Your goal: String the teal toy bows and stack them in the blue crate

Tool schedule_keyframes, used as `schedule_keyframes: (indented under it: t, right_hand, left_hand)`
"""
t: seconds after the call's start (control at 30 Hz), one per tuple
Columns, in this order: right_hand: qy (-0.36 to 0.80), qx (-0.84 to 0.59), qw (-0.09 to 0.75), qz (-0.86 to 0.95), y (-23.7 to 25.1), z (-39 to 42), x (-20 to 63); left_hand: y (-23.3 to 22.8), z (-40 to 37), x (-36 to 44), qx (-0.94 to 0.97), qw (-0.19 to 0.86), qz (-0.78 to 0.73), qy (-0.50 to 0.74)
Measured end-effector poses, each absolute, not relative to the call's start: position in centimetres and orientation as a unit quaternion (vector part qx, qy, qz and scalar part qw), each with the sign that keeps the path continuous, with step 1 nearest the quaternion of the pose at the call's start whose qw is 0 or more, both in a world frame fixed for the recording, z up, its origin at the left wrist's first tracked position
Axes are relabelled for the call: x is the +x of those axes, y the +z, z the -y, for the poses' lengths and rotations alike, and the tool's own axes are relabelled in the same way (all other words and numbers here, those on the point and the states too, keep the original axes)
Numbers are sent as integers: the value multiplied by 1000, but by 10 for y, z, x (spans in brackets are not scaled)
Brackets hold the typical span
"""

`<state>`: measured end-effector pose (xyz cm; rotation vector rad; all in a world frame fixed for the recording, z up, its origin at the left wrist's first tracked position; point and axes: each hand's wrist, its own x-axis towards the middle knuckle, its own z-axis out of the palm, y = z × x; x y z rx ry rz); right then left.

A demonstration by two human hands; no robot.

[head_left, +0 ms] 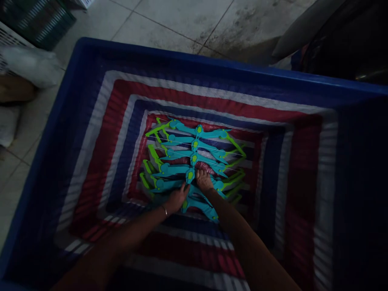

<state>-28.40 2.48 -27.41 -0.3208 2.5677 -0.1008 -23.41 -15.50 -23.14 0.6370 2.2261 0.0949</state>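
- both arms reach down into a deep blue crate [188, 58] lined w/ a red, white & blue striped sack [100, 153].
- at the bottom lies a stack of teal & lime toy bows [194, 157], laid in overlapping rows, thin strings across them.
- left hand [176, 199] rests on the near end of the stack, fingers bent down over a teal limb; palm down, looks like pressing or a loose hold, can't tell if it's really closed round anything.
- right hand [203, 180] sits just beside it, a bit further in, fingertips curled onto the centre grips of the bows; can't tell if it holds one or only touches.
- nearest bow [200, 207] lies partly under both wrists, its end poking out by the right forearm.
- thin bangle [164, 209] on left wrist.
- hard to make out: very dark low in the crate, fingertips blur into the plastic; lower bows hidden under the top ones.
- outside the crate: tiled floor [182, 20], dark basket [36, 20] top left, cut off by the edge.
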Motion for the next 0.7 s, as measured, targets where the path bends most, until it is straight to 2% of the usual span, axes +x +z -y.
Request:
schedule_keyframes:
  t: [0.23,0.5,0.7]
  right_hand:
    - [-51,-117,262,-957,-279,-24,-290]
    - [-111,-118,285,-945,-272,-30,-289]
    - [-168,-122,297,-932,-263,-28,-301]
  left_hand:
    - [-234,156,-238,236,402,-884,25]
    - [-203,141,-267,221,362,-905,-31]
    - [-214,133,-298,274,384,-878,-83]
